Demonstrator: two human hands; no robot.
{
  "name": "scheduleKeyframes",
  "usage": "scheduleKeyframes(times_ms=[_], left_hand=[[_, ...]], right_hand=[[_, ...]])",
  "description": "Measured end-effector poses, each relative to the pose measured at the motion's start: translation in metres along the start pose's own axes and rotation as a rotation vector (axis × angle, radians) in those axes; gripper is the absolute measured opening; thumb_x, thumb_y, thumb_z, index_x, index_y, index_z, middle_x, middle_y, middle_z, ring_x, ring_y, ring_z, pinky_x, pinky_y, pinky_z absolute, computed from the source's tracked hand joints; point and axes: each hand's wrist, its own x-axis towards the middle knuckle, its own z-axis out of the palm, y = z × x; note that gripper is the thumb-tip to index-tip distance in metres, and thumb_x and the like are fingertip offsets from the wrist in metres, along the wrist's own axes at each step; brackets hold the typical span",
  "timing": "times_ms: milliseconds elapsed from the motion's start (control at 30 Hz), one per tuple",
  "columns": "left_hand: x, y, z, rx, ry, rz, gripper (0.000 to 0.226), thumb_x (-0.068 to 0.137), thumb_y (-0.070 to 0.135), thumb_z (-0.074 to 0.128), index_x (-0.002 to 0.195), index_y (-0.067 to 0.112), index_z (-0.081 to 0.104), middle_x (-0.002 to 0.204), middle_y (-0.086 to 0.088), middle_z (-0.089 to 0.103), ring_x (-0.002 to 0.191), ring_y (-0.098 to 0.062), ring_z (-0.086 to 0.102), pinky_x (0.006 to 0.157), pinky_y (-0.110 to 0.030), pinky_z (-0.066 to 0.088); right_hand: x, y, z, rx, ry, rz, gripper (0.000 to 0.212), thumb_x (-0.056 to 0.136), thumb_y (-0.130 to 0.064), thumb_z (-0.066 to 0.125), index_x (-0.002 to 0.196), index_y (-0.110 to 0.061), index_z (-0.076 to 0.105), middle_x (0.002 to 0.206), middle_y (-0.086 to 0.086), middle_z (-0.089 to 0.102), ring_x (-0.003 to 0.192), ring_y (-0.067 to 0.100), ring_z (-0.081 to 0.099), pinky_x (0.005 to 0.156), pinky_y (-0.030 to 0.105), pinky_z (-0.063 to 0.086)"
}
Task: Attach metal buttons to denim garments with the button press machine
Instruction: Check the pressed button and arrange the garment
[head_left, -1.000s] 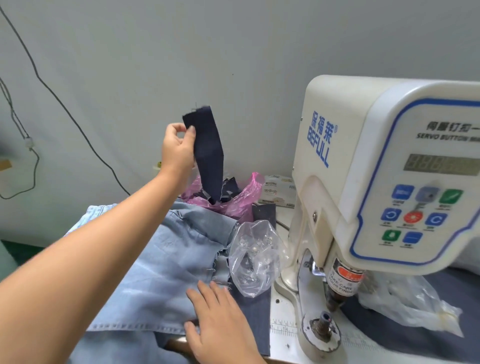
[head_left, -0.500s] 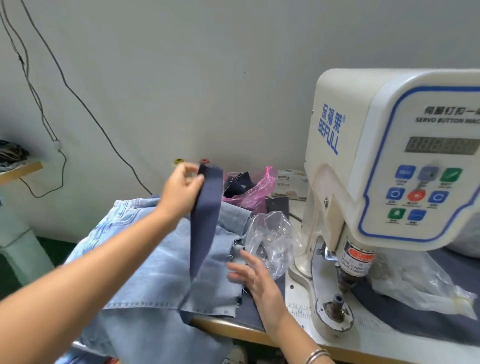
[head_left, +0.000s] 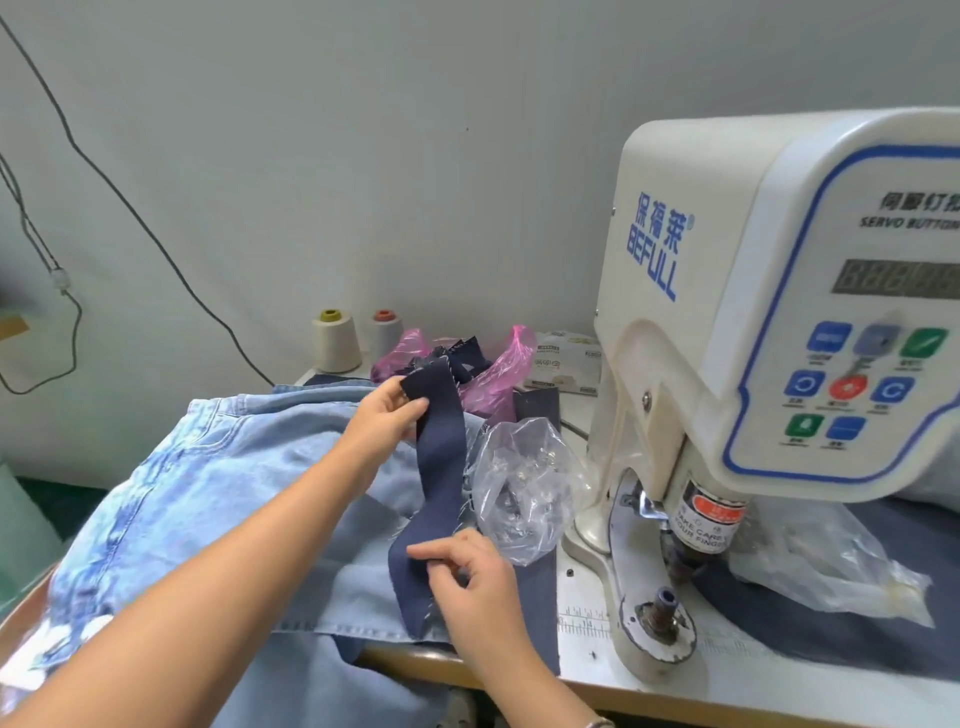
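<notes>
A dark navy denim strip (head_left: 439, 467) stretches between my two hands above a light blue denim garment (head_left: 234, 493). My left hand (head_left: 382, 421) pinches the strip's upper end. My right hand (head_left: 467, 577) pinches its lower end near the table's front edge. The white button press machine (head_left: 753, 338) stands at the right, with its punch head (head_left: 701, 525) above the lower die (head_left: 660, 613). A clear plastic bag of metal buttons (head_left: 524, 488) lies between the strip and the machine.
A pink bag of dark denim pieces (head_left: 493, 374) sits behind the garment. Two thread cones (head_left: 337, 340) stand against the wall. A small box (head_left: 563, 364) lies beside the machine. Another clear bag (head_left: 831, 566) rests at right. Cables (head_left: 130, 208) hang on the wall.
My left hand has lowered the navy strip from high in the air down over the garment. My right hand left the garment and took hold of the strip's lower end.
</notes>
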Motion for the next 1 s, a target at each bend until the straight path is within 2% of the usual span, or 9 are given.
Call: scheduleKeyframes(times_ms=[133,300,433,533,600,667,733,833,1000], left_hand=[[0.004,-0.031,0.002,0.757,0.037,0.026,0.016,0.087,0.007,0.061,0.103,0.006,0.062,0.099,-0.014,0.067,0.095,-0.029,0.06,0.079,-0.033,0.041],[0.003,-0.041,0.0,0.71,0.193,-0.021,0.015,0.086,0.015,0.063,0.097,0.017,0.053,0.088,-0.005,0.061,0.096,-0.032,0.059,0.077,-0.036,0.043],[0.004,-0.033,-0.002,0.722,0.187,0.01,0.029,0.087,0.015,0.063,0.113,0.012,0.052,0.111,-0.01,0.065,0.106,-0.032,0.058,0.086,-0.04,0.046],[-0.005,-0.031,0.001,0.876,0.141,0.178,0.051,0.081,0.011,0.067,0.129,0.012,0.048,0.125,-0.009,0.057,0.116,-0.033,0.051,0.095,-0.045,0.042],[-0.014,-0.022,0.005,0.991,0.138,0.46,0.055,0.075,0.0,0.063,0.129,0.011,0.054,0.128,-0.012,0.054,0.115,-0.037,0.05,0.094,-0.047,0.042],[-0.019,-0.009,0.006,1.094,-0.001,0.832,0.047,0.071,-0.003,0.048,0.11,0.015,0.068,0.121,-0.009,0.061,0.107,-0.035,0.057,0.086,-0.045,0.046],[-0.024,0.0,0.003,1.248,-0.332,1.062,0.04,0.072,0.006,0.042,0.096,0.022,0.069,0.113,0.002,0.065,0.106,-0.027,0.059,0.083,-0.038,0.045],[-0.027,0.009,0.003,1.437,-0.691,1.084,0.02,0.086,0.026,0.045,0.097,0.03,0.061,0.108,0.013,0.063,0.111,-0.016,0.054,0.088,-0.028,0.033],[-0.029,0.025,-0.002,1.541,-0.862,1.156,0.011,0.081,0.029,0.055,0.091,0.03,0.059,0.082,0.012,0.06,0.09,-0.014,0.052,0.085,-0.028,0.034]], right_hand=[[-0.001,0.002,-0.002,-0.351,-0.092,0.07,0.03,0.088,-0.011,0.05,0.107,-0.028,0.067,0.105,-0.012,0.06,0.106,0.01,0.048,0.096,0.026,0.037],[0.002,0.0,-0.005,-0.353,-0.091,0.175,0.04,0.087,-0.018,0.049,0.126,-0.025,0.044,0.122,-0.007,0.044,0.121,0.015,0.036,0.102,0.024,0.029],[0.008,-0.007,-0.003,-0.352,-0.126,0.269,0.056,0.086,-0.02,0.048,0.138,-0.031,0.031,0.135,-0.006,0.045,0.126,0.021,0.033,0.102,0.031,0.029],[0.009,-0.01,-0.001,-0.36,-0.149,0.326,0.056,0.086,-0.019,0.047,0.136,-0.037,0.029,0.117,-0.005,0.048,0.122,0.024,0.034,0.096,0.033,0.027],[0.008,-0.013,-0.001,-0.356,-0.121,0.318,0.053,0.084,-0.017,0.046,0.129,-0.042,0.034,0.096,-0.014,0.04,0.117,0.021,0.035,0.092,0.03,0.023],[0.005,-0.017,-0.001,-0.35,-0.065,0.249,0.05,0.082,-0.015,0.048,0.122,-0.044,0.04,0.087,-0.018,0.037,0.112,0.015,0.036,0.093,0.027,0.019],[0.001,-0.02,0.0,-0.385,-0.023,0.11,0.047,0.078,-0.017,0.049,0.117,-0.044,0.043,0.095,-0.02,0.044,0.109,0.008,0.034,0.091,0.024,0.015],[-0.006,-0.022,-0.002,-0.408,-0.016,-0.104,0.043,0.076,-0.022,0.049,0.115,-0.039,0.047,0.106,-0.021,0.045,0.11,0.003,0.029,0.093,0.021,0.015],[-0.017,-0.03,-0.009,-0.411,-0.004,-0.394,0.041,0.067,-0.012,0.057,0.106,-0.023,0.057,0.103,-0.01,0.059,0.101,0.005,0.041,0.095,0.019,0.018]])
